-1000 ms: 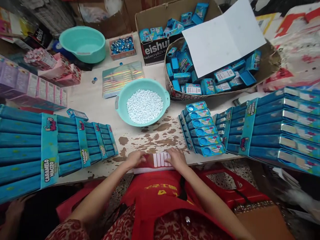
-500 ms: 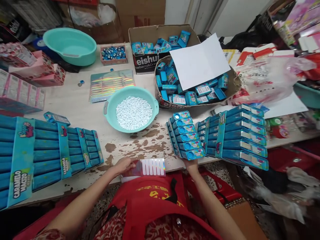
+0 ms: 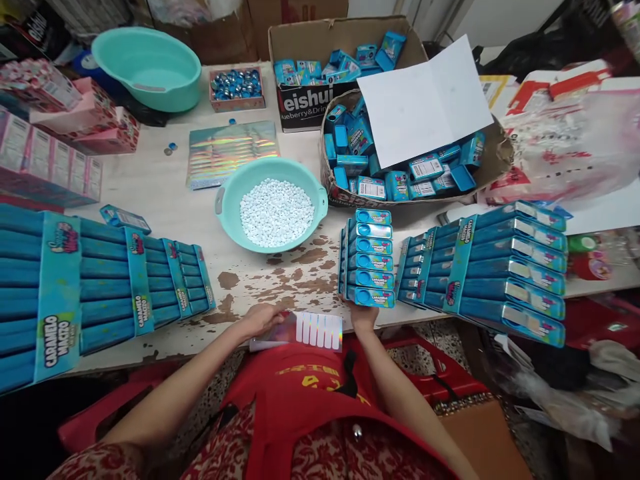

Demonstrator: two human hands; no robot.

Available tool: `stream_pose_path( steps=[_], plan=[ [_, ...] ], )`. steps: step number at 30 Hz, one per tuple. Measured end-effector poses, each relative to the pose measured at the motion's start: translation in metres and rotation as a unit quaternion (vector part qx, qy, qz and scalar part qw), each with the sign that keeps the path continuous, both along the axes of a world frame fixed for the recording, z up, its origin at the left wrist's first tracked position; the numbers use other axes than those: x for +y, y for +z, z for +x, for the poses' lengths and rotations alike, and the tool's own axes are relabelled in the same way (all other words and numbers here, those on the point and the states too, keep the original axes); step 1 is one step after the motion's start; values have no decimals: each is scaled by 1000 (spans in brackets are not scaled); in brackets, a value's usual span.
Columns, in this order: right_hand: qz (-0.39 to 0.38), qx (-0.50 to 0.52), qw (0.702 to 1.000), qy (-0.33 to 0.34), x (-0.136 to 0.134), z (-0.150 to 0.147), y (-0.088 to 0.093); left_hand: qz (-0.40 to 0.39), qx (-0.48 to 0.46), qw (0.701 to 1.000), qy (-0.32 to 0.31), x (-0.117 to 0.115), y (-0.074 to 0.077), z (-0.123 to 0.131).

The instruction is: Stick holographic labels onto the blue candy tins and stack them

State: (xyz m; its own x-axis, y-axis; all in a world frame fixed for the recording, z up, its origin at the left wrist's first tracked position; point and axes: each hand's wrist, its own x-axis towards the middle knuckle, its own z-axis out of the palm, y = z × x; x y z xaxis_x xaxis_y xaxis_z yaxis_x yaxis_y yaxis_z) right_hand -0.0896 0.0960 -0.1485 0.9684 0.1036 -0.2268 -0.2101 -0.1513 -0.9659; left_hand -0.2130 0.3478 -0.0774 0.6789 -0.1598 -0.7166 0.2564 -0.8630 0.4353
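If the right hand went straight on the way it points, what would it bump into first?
The right hand would first meet the stack of blue tins, which it seems to touch, though the grip is partly hidden.

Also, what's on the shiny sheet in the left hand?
The shiny sheet bears a row of white strips towards its right end. The left hand covers part of its left end, so anything there is hidden, as is the sheet's underside.

right hand (image 3: pixel 362 317): partly hidden by tin stack (image 3: pixel 370 260) | left tin rows (image 3: pixel 107 268): cut off by left edge
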Motion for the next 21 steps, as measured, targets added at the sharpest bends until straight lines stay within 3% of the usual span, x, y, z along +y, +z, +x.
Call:
stream_pose_path(
  steps=[5,10,12,15,18,21],
  plan=[
    [-100,-24,995,-12,2,-3,5,14,-7,1000,6,-7,-1,3],
    [-182,-65,978,-72,-31,-39,33,13,-60,998,-2,-2,-3,15],
    [-221,-83,971,-21,-40,-58,46,1,-63,998,10,0,-4,19],
    [-183,-108,966,150,-33,-75,60,-10,-61,998,33,-2,-5,21],
    [-133,-130,948,256,-6,-74,60,-1,-65,996,62,-8,-5,19],
    [-153,-139,925,318,22,-66,52,-20,-65,995,74,-14,-2,19]
  ],
)
